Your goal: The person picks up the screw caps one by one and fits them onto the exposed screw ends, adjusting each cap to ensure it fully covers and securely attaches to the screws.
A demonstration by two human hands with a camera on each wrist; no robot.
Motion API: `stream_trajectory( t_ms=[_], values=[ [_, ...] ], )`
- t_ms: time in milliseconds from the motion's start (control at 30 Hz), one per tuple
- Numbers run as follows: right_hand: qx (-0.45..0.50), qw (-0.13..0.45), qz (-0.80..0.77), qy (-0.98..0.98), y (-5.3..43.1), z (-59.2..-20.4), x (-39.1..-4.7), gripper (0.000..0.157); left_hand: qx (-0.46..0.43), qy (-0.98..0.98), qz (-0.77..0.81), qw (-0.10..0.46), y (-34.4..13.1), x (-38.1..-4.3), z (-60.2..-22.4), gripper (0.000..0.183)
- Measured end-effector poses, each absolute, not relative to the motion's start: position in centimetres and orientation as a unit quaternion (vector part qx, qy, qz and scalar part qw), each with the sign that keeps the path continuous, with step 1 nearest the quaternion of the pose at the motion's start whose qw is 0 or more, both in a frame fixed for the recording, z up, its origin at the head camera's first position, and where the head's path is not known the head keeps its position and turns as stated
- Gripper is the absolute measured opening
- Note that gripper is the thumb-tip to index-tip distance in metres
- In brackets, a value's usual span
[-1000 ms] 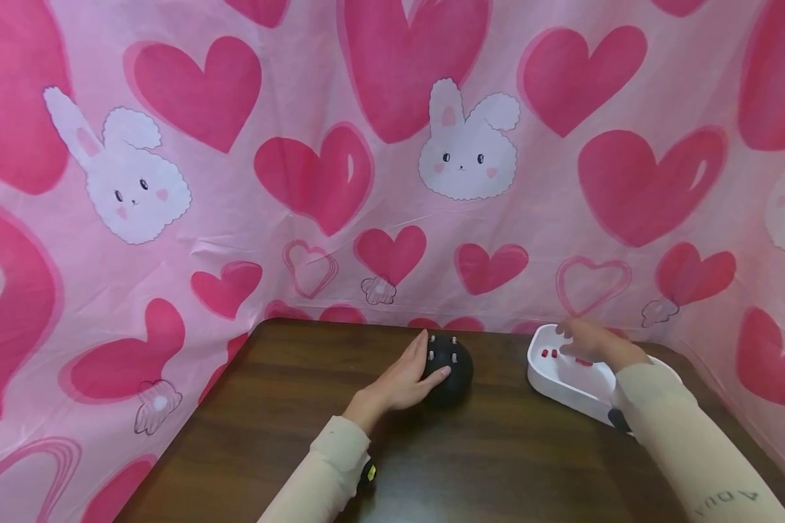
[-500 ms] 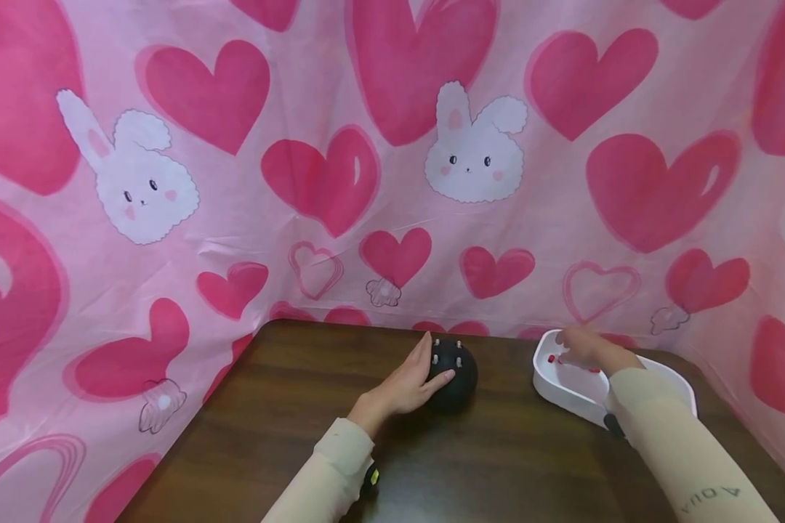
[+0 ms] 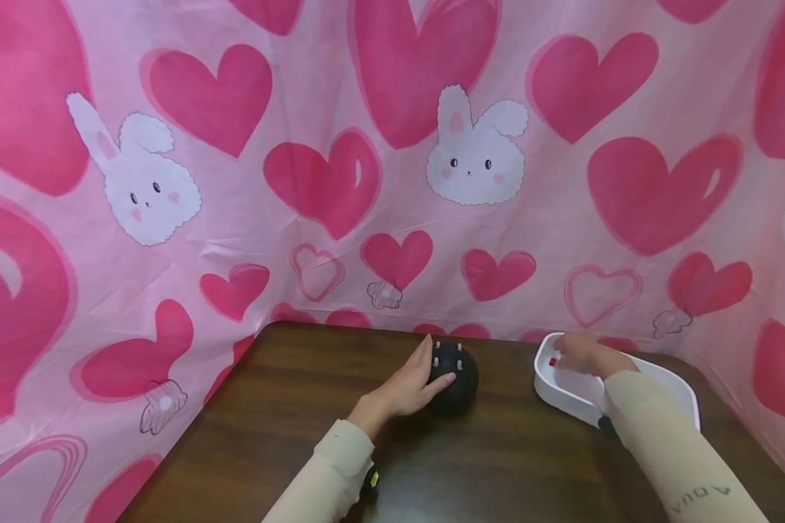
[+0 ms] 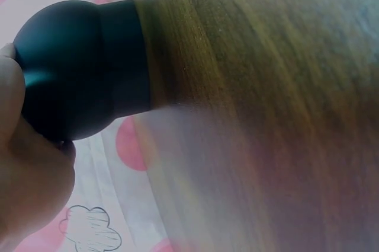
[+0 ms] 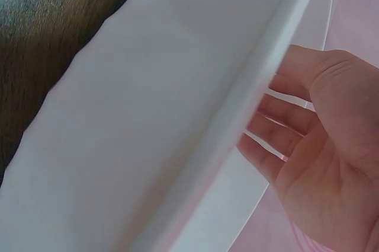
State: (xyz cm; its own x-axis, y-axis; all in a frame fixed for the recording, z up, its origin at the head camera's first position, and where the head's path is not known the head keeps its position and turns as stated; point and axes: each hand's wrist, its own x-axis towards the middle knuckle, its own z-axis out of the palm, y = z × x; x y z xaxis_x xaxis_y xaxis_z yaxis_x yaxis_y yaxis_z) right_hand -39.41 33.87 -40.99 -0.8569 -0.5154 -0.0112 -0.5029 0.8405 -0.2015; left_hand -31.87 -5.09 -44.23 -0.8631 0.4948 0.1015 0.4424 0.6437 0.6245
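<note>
Near the middle of the far edge of the tabletop (image 3: 484,465), a black round object (image 3: 459,392) is standing on its narrower base (image 4: 127,56), four pale pegs (image 3: 460,365) jutting from its top. The left hand (image 3: 402,385) is holding it, its grip curving round the side with the thumb (image 3: 442,381) in front. By the far right corner, a white tray (image 3: 565,399) is holding small red pieces (image 3: 552,362). The right hand (image 3: 589,354) is reaching inside; with its fingertips blurred or hidden, whether its grip is pinching anything I cannot tell.
</note>
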Motion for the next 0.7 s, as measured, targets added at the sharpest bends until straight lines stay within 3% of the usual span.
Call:
stream_trajectory(
  t_ms=[167, 333, 700],
  values=[
    [-0.241, 0.064, -0.114, 0.962, 33.55, -40.99, -39.33, 0.031, 0.263, 0.905, 0.334, 0.027, -5.09, -31.91, -44.1, 0.094],
    [-0.234, 0.086, -0.133, 0.959, 33.43, -41.33, -39.31, 0.009, 0.262, 0.907, 0.328, 0.026, -5.09, -31.84, -44.23, 0.094],
    [-0.258, 0.075, -0.13, 0.954, 33.16, -41.61, -39.1, 0.012, 0.265, 0.906, 0.328, 0.03, -5.12, -31.92, -44.31, 0.094]
  ],
)
